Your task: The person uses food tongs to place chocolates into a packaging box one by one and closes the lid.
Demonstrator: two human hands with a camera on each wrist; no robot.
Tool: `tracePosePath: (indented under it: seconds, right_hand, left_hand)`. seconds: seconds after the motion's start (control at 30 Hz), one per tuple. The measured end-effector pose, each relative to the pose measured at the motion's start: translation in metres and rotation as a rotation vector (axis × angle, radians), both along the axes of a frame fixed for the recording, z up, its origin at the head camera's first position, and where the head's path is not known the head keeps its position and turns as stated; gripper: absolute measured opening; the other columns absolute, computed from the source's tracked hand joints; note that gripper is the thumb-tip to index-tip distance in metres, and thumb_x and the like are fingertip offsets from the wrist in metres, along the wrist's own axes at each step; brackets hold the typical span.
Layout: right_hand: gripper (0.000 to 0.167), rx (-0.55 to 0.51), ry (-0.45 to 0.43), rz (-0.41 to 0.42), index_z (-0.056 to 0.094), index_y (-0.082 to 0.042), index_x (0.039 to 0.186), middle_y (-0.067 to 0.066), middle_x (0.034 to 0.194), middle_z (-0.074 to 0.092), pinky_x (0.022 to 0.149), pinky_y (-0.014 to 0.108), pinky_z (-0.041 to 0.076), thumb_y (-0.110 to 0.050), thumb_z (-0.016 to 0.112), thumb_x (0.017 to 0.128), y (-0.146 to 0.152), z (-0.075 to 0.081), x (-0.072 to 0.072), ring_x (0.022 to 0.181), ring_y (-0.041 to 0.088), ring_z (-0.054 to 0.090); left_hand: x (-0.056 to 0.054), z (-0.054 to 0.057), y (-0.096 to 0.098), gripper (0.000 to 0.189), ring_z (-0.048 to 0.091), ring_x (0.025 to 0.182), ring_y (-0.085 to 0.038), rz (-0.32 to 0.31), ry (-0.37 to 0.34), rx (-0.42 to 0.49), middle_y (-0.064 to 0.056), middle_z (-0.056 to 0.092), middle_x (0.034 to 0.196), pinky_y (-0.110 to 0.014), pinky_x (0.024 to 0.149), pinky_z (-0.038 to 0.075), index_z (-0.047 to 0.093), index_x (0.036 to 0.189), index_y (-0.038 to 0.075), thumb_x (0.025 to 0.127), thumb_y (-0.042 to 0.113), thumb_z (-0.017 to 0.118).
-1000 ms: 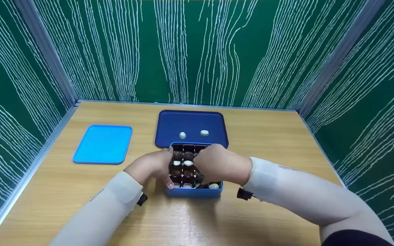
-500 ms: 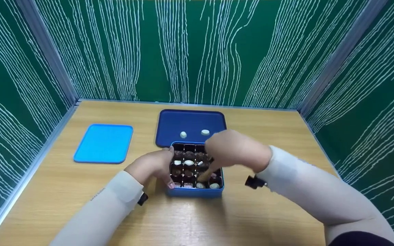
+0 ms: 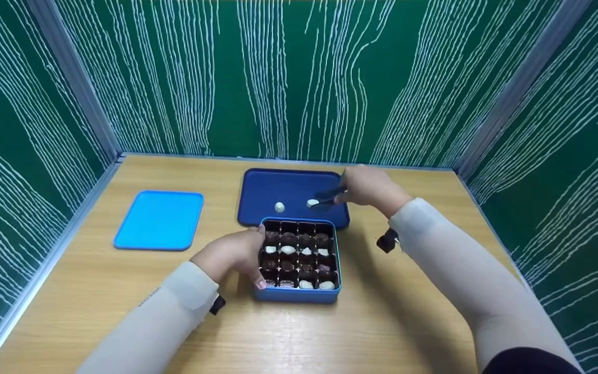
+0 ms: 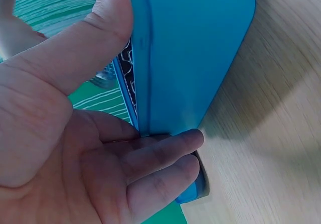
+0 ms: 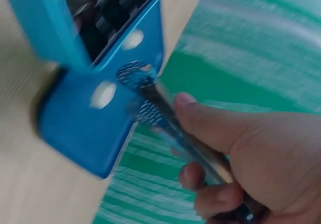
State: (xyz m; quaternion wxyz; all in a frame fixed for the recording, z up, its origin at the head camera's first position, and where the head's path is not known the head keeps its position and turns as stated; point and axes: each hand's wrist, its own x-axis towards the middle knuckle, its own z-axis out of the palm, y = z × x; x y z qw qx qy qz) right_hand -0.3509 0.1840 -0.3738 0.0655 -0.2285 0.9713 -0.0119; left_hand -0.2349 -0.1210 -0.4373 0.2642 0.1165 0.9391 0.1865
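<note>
A blue tin (image 3: 296,296) with a dark divided insert stands in the middle of the table. Brown and white chocolates (image 3: 288,250) sit in its compartments; the back row holds none. My left hand (image 3: 236,252) grips the tin's left side, thumb at the near corner and fingers at the far one. In my right hand (image 3: 369,187) are metal tongs (image 5: 173,123), reaching over the navy tray (image 3: 288,182) behind the tin. The tongs' perforated ends stand apart beside a white chocolate (image 5: 103,95). Another white chocolate (image 3: 279,207) lies to its left on the tray.
A light blue square lid (image 3: 159,221) lies on the wooden table (image 3: 408,311) to the left. Green panels (image 3: 221,78) with white lines and grey posts enclose the table at the back and both sides.
My right hand has moved with the tongs from inside the tin, up and away to the navy tray. A white chocolate now shows in the tin's front row. The left hand has stayed put.
</note>
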Motion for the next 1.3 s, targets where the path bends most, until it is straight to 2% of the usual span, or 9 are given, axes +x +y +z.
tracePosePath:
  seconds: [0.13,0.27,0.37,0.53,0.67,0.83,0.93,1.07,1.3]
  right_hand:
    - [0.028,-0.054,-0.015,-0.018,0.089,-0.008,0.109,0.010,0.105,0.086,0.079,0.043,0.063,-0.033,0.091,0.098,0.005,-0.021,-0.022,0.086,0.023,0.072]
    - [0.026,-0.103,-0.090,-0.061,0.088,-0.007,0.104,0.006,0.094,0.082,0.069,0.035,0.053,-0.033,0.088,0.102,0.007,-0.036,-0.038,0.077,0.020,0.064]
    - [0.028,-0.107,-0.126,-0.094,0.087,-0.006,0.100,0.001,0.085,0.075,0.065,0.032,0.046,-0.035,0.088,0.102,0.008,-0.043,-0.044,0.073,0.018,0.058]
    - [0.030,-0.091,-0.156,-0.112,0.086,-0.007,0.100,-0.004,0.080,0.066,0.065,0.032,0.043,-0.036,0.085,0.104,0.009,-0.049,-0.047,0.072,0.018,0.054]
    - [0.028,-0.068,-0.157,-0.104,0.085,-0.009,0.096,-0.007,0.075,0.060,0.064,0.034,0.040,-0.035,0.083,0.106,0.009,-0.049,-0.046,0.072,0.018,0.051]
    - [0.026,-0.067,-0.158,-0.088,0.090,-0.011,0.105,-0.008,0.077,0.063,0.066,0.035,0.041,-0.035,0.082,0.107,0.008,-0.047,-0.044,0.075,0.018,0.054]
    - [0.027,-0.082,-0.150,-0.095,0.090,-0.009,0.105,-0.007,0.079,0.065,0.068,0.035,0.043,-0.036,0.083,0.106,0.009,-0.048,-0.042,0.077,0.019,0.056]
    - [0.027,-0.092,-0.134,-0.088,0.090,-0.008,0.103,-0.006,0.080,0.065,0.068,0.035,0.042,-0.035,0.084,0.105,0.011,-0.049,-0.041,0.077,0.019,0.056]
    - [0.022,-0.121,-0.152,-0.085,0.092,-0.012,0.112,-0.006,0.081,0.067,0.065,0.034,0.043,-0.031,0.084,0.105,0.014,-0.052,-0.042,0.075,0.019,0.056]
  left_hand:
    - [0.001,0.001,0.001,0.156,0.031,0.172,-0.046,0.007,0.000,-0.006,-0.023,0.017,0.189,-0.059,0.142,0.030,0.007,0.182,0.003,0.067,0.034,0.109]
    - [0.000,0.002,0.002,0.156,0.030,0.173,-0.045,0.011,-0.004,-0.014,-0.022,0.016,0.190,-0.059,0.143,0.029,0.007,0.182,0.004,0.068,0.035,0.110]
    - [0.000,0.001,0.003,0.155,0.028,0.173,-0.045,0.014,-0.011,-0.007,-0.023,0.015,0.190,-0.058,0.143,0.028,0.007,0.182,0.005,0.069,0.034,0.109]
    - [0.001,0.001,0.003,0.155,0.028,0.173,-0.045,0.011,-0.011,-0.003,-0.023,0.015,0.190,-0.059,0.143,0.028,0.007,0.182,0.004,0.069,0.034,0.109]
    - [0.001,0.001,0.001,0.153,0.032,0.172,-0.044,-0.019,0.012,-0.015,-0.023,0.019,0.189,-0.057,0.142,0.031,0.010,0.181,0.001,0.069,0.037,0.109]
    - [-0.002,0.003,-0.004,0.152,0.037,0.170,-0.043,-0.077,0.029,-0.048,-0.022,0.021,0.189,-0.056,0.141,0.035,0.012,0.180,-0.001,0.071,0.043,0.108]
    - [-0.003,0.003,-0.006,0.157,0.033,0.172,-0.042,-0.096,0.020,-0.063,-0.021,0.018,0.190,-0.055,0.142,0.033,0.008,0.180,-0.001,0.069,0.047,0.108]
    - [-0.003,0.001,-0.006,0.164,0.026,0.175,-0.042,-0.103,0.017,-0.077,-0.021,0.014,0.190,-0.056,0.143,0.031,0.004,0.180,0.000,0.065,0.052,0.109]
    - [-0.003,0.000,-0.003,0.165,0.036,0.171,-0.042,-0.098,0.048,-0.086,-0.020,0.021,0.189,-0.056,0.139,0.038,0.010,0.180,-0.001,0.061,0.054,0.110]
